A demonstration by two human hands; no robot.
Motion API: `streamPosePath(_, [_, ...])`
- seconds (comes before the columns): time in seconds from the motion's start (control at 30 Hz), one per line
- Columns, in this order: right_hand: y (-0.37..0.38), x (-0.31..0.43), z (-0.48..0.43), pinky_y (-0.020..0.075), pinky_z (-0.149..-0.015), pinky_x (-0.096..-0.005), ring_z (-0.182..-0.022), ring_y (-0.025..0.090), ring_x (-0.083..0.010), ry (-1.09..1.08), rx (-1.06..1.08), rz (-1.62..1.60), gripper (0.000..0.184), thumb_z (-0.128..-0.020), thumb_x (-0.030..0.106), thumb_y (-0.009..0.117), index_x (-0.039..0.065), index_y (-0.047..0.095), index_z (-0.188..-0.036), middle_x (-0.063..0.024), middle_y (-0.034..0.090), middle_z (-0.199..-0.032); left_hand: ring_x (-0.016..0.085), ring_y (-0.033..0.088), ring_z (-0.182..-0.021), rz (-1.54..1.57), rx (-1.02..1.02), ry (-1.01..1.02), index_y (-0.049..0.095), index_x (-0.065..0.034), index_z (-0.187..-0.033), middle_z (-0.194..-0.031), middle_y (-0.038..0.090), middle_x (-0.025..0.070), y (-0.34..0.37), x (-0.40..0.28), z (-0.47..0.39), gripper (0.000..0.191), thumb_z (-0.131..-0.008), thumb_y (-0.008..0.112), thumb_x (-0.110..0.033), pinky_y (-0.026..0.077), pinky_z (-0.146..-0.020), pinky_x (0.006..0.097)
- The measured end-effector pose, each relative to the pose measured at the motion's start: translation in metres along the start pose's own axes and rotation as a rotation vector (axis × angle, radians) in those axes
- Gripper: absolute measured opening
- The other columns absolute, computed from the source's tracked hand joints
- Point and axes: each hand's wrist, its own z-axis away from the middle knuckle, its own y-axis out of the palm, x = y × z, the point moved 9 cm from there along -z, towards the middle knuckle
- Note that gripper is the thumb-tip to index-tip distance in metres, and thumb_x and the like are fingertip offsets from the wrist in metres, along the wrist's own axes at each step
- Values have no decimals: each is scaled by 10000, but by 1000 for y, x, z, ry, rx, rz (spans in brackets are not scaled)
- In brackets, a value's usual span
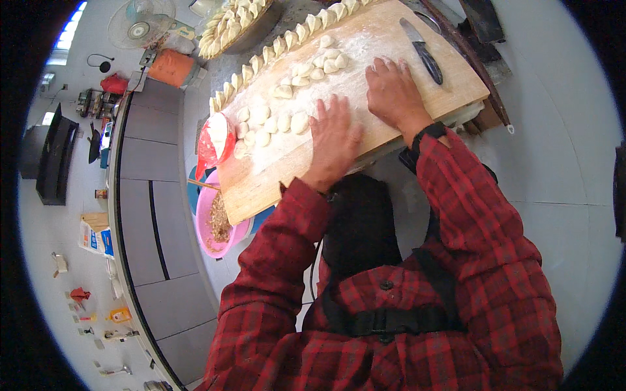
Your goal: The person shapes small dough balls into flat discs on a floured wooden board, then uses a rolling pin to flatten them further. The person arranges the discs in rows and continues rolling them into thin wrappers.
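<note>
My left hand (pixel 336 139) is palm down over the floured wooden board (pixel 435 97), slightly blurred, its fingers apart. Farther right, my right hand (pixel 393 93) rests palm down on the board with fingers a little spread. What may lie under either palm is hidden. Small flattened dough pieces (pixel 299 122) sit just left of my left hand. Beyond both hands lies another group of dough pieces (pixel 303 70), dusted with flour. A kitchen knife (pixel 426 58) with a black handle lies to the right of my right hand. Folded dumplings (pixel 279 46) line the board's far edge.
A red plastic bag of flour (pixel 215 139) stands at the board's left corner. Below it, a pink basin (pixel 208 244) holds minced filling (pixel 220 220). A round tray of dumplings (pixel 234 24) is at the far side, near an electric fan (pixel 139 30). Grey cabinets (pixel 151 117) run along the left.
</note>
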Motion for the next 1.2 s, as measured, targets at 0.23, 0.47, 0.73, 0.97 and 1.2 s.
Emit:
streamPosePath(0.23, [3, 0, -1, 351, -1106, -545, -1256, 526, -342, -2, 78, 9, 353, -868, 158, 540, -2, 633, -1168, -200, 583, -1295, 366, 578, -1163, 255, -188, -2, 617, -21, -1208, -1213, 630, 183, -75, 11, 15, 368, -866, 714, -115, 462, -998, 415])
streamPosePath(0.47, [1, 0, -1, 355, -1104, -537, -1245, 529, -347, 4, 72, 7, 359, -869, 165, 551, -10, 625, -1174, -197, 580, -1285, 354, 573, -954, -119, 7, 255, 646, -57, -969, -965, 602, 146, -67, -15, 18, 210, -782, 710, -128, 477, -806, 459])
streamPosePath(0.73, [0, 2, 0, 339, -1108, -555, -1256, 525, -335, -18, 10, 23, 333, -897, 177, 497, 1, 654, -1131, -185, 596, -1259, 374, 600, -1021, -71, -73, 41, 653, -28, -1019, -1082, 635, 161, -79, 29, -44, 236, -788, 686, -60, 501, -839, 465])
streamPosePath(0.97, [1, 1, -1, 352, -1097, -560, -1236, 538, -357, -13, 2, 17, 328, -862, 134, 527, -12, 632, -1137, -206, 593, -1248, 411, 594, -1169, -6, -27, 137, 566, -42, -1298, -1336, 584, 205, -49, 15, -118, 478, -822, 606, -29, 505, -965, 457])
streamPosePath(1.2, [-3, 1, 0, 353, -1094, -570, -1240, 525, -366, -13, -32, -19, 291, -874, 134, 503, -14, 641, -1082, -211, 578, -1250, 419, 647, -959, -320, 114, 140, 622, -50, -1205, -1103, 616, 206, -26, 10, -140, 387, -819, 612, -24, 536, -805, 491])
